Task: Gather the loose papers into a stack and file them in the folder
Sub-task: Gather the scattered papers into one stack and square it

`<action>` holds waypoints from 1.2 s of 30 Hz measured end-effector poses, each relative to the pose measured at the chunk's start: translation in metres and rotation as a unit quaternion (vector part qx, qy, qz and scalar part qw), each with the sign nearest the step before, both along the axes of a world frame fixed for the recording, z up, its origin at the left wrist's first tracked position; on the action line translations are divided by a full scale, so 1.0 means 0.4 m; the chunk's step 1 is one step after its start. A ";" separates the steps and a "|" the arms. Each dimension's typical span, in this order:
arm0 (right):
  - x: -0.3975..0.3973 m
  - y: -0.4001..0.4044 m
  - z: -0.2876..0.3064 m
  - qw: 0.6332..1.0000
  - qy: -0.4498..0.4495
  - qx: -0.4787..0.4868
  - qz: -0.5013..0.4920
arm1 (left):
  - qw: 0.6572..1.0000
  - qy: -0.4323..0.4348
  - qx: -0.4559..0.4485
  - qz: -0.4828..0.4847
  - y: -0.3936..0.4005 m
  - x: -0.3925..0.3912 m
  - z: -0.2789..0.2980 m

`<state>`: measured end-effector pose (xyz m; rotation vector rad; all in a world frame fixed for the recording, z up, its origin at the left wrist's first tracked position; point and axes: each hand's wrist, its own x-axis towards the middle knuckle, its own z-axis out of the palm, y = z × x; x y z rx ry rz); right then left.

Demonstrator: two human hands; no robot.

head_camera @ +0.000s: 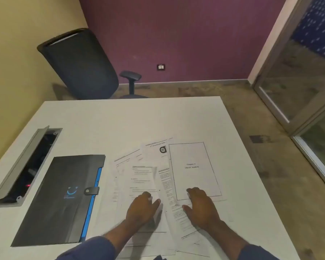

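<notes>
An office chair stands at upper left behind the white table. A closed black folder lies lower left. Loose papers fan across lower centre under both palms: left hand and right hand press flat, fingers straight.

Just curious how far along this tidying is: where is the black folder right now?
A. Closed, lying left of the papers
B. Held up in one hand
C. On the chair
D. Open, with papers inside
A: the black folder lies flat on the table, strap fastened, left of the scattered papers.
</notes>
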<state>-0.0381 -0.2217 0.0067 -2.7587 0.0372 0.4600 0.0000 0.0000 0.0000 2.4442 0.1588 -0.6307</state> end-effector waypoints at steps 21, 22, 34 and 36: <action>0.042 0.079 -0.054 0.985 -0.111 0.003 0.128 | 0.952 0.118 -0.194 0.204 -0.099 0.034 0.006; 0.041 0.080 -0.044 0.984 -0.110 0.017 0.137 | 0.934 0.127 -0.235 0.237 -0.100 0.040 0.014; 0.004 0.139 -0.035 0.962 -0.066 0.143 0.223 | 0.920 0.164 -0.267 0.237 -0.089 0.053 0.046; -0.001 0.132 -0.045 0.964 -0.063 0.198 0.168 | 0.925 0.159 -0.254 0.232 -0.071 0.054 0.051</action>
